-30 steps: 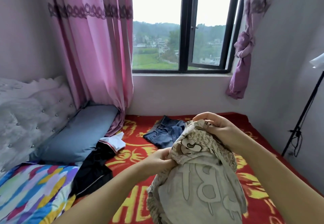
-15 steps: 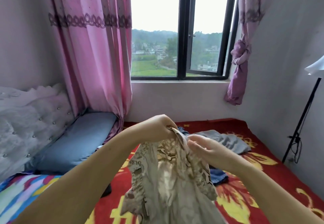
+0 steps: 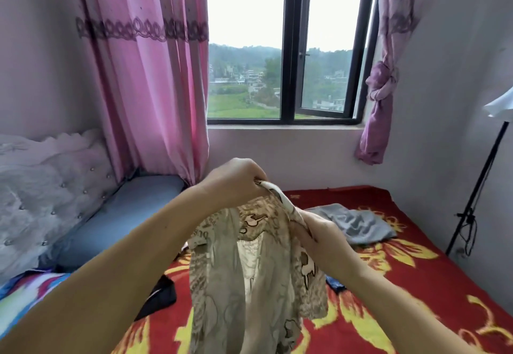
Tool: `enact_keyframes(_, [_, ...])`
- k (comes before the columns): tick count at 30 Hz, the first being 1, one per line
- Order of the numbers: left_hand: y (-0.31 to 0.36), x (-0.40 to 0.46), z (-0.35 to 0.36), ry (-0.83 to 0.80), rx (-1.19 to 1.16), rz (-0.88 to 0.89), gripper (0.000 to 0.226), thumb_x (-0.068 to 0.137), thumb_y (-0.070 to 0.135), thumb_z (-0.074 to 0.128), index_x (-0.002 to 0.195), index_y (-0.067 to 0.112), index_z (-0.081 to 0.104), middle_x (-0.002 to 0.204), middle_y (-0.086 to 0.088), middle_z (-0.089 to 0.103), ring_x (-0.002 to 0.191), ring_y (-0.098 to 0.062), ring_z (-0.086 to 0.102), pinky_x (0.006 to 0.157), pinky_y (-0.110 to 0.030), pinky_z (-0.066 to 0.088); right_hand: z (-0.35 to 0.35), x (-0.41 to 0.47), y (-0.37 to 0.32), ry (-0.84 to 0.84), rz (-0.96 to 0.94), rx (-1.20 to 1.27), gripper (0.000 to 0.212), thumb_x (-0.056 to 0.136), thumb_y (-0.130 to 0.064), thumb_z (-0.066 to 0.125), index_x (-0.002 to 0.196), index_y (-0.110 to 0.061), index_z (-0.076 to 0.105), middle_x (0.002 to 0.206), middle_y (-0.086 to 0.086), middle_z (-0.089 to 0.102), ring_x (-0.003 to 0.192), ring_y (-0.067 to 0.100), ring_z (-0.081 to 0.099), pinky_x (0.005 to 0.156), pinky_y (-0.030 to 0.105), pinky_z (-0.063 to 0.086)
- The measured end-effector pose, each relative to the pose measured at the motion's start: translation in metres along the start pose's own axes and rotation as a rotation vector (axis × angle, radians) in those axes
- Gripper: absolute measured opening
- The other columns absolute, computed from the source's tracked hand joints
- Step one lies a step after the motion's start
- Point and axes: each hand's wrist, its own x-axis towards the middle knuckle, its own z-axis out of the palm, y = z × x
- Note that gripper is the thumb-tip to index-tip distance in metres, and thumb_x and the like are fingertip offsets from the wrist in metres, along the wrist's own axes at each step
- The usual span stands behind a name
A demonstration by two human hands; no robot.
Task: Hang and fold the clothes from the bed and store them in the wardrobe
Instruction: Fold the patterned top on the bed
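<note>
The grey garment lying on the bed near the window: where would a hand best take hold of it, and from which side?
Judging by its pose, the grey garment lies crumpled and flat on the bed; pinch a raised fold near its near edge, coming from above.

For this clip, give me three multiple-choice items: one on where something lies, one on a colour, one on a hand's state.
1. Where is the grey garment?
A. on the bed by the right wall
B. on the pillow
C. on the windowsill

2. What colour is the pillow?
A. yellow
B. blue-grey
C. white

3. What is the left hand doing?
A. lying flat on the bed
B. pinching the beige shirt
C. pulling the curtain

Answers:
1 A: it lies crumpled on the red blanket beyond the right hand.
2 B: its cover is plainly blue-grey.
3 B: its fingers curl round the shirt's top edge, held above the bed.
</note>
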Motion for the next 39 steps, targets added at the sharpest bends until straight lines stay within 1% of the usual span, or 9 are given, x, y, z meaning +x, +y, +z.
enact_keyframes(3, [-0.013, 0.002, -0.010, 0.006, -0.089, -0.069, 0.031, 0.089, 0.032, 0.066, 0.067, 0.011, 0.068, 0.054, 0.004, 0.053, 0.052, -0.013, 0.043, 0.055, -0.027, 0.037, 0.008, -0.001, 0.011, -0.020, 0.123, -0.200, 0.048, 0.100, -0.020, 0.046, 0.147, -0.021, 0.040, 0.137, -0.006, 0.054, 0.124, 0.012, 0.052, 0.098, 0.031, 0.047])
enact_keyframes(8, [-0.013, 0.001, -0.014, 0.025, -0.173, -0.104, 0.052, 0.090, 0.038, 0.064, 0.051, 0.007, 0.051, 0.045, 0.004, 0.033, 0.040, -0.009, 0.023, 0.051, -0.029, 0.025, 0.025, -0.005, 0.001, 0.074, 0.098, -0.162, 0.064, 0.098, -0.028, 0.054, 0.151, -0.004, 0.026, 0.151, 0.012, 0.037, 0.141, 0.024, 0.033, 0.115, 0.034, 0.028])
enact_keyframes(18, [-0.022, 0.002, -0.016, 0.031, -0.218, -0.099, 0.055, 0.090, 0.033, 0.066, 0.043, 0.017, 0.043, 0.038, 0.009, 0.029, 0.037, -0.007, 0.022, 0.051, -0.027, 0.026, 0.046, -0.011, -0.010, 0.092, -0.071, 0.048, 0.043, 0.094, -0.004, 0.054, 0.137, -0.008, 0.053, 0.124, 0.004, 0.066, 0.114, 0.013, 0.062, 0.098, 0.003, 0.036])
enact_keyframes(24, [-0.052, -0.005, -0.015, 0.032, 0.331, -0.194, 0.038, 0.091, 0.053, 0.057, 0.080, 0.019, 0.068, 0.070, 0.006, 0.059, 0.065, -0.016, 0.054, 0.060, -0.028, 0.042, -0.016, 0.029, 0.004, 0.131, -0.035, -0.196, 0.032, 0.092, 0.005, 0.052, 0.122, 0.001, 0.062, 0.098, 0.022, 0.070, 0.087, 0.032, 0.070, 0.078, 0.035, 0.052])
enact_keyframes(28, [-0.066, -0.007, -0.018, 0.195, 0.433, -0.155, 0.024, 0.099, 0.031, 0.050, 0.093, 0.017, 0.069, 0.078, 0.001, 0.057, 0.071, -0.022, 0.053, 0.060, -0.029, 0.037, -0.073, 0.070, -0.005, 0.095, -0.125, -0.401, 0.020, 0.098, -0.007, 0.049, 0.105, -0.005, 0.067, 0.077, 0.013, 0.070, 0.065, 0.029, 0.068, 0.061, 0.040, 0.056])
enact_keyframes(30, [-0.069, 0.004, -0.026, 0.231, 0.326, -0.197, 0.020, 0.096, 0.018, 0.048, 0.091, 0.013, 0.067, 0.077, -0.004, 0.059, 0.069, -0.024, 0.054, 0.058, -0.029, 0.038, -0.084, 0.088, -0.012, -0.032, -0.062, -0.448, 0.019, 0.099, -0.016, 0.049, 0.097, -0.010, 0.066, 0.078, 0.006, 0.067, 0.062, 0.024, 0.063, 0.060, 0.032, 0.053])
enact_keyframes(34, [-0.065, 0.011, -0.014, -0.014, -0.299, -0.454, 0.025, 0.083, -0.007, 0.039, 0.069, 0.005, 0.056, 0.053, -0.006, 0.047, 0.036, -0.013, 0.045, 0.035, -0.017, 0.034, -0.072, 0.101, -0.021, -0.529, 0.234, -0.643, 0.010, 0.092, -0.020, 0.053, 0.091, -0.016, 0.062, 0.090, 0.001, 0.062, 0.080, 0.020, 0.057, 0.069, 0.026, 0.047])
enact_keyframes(36, [-0.065, 0.005, 0.001, -0.059, -0.543, -0.555, 0.027, 0.086, -0.007, 0.038, 0.068, 0.006, 0.053, 0.048, -0.004, 0.047, 0.030, -0.011, 0.046, 0.034, -0.019, 0.042, -0.065, 0.101, -0.017, -0.503, 0.336, -0.599, 0.016, 0.093, -0.017, 0.049, 0.086, -0.013, 0.062, 0.085, 0.002, 0.062, 0.075, 0.019, 0.056, 0.060, 0.025, 0.043])
enact_keyframes(39, [-0.065, 0.004, 0.008, -0.024, -0.771, -0.571, 0.027, 0.092, -0.005, 0.036, 0.076, 0.004, 0.056, 0.043, -0.001, 0.052, 0.033, -0.011, 0.052, 0.036, -0.021, 0.047, -0.061, 0.102, -0.012, -0.286, 0.529, -0.036, 0.025, 0.094, -0.005, 0.040, 0.085, -0.008, 0.063, 0.071, 0.005, 0.063, 0.056, 0.016, 0.058, 0.048, 0.022, 0.047])
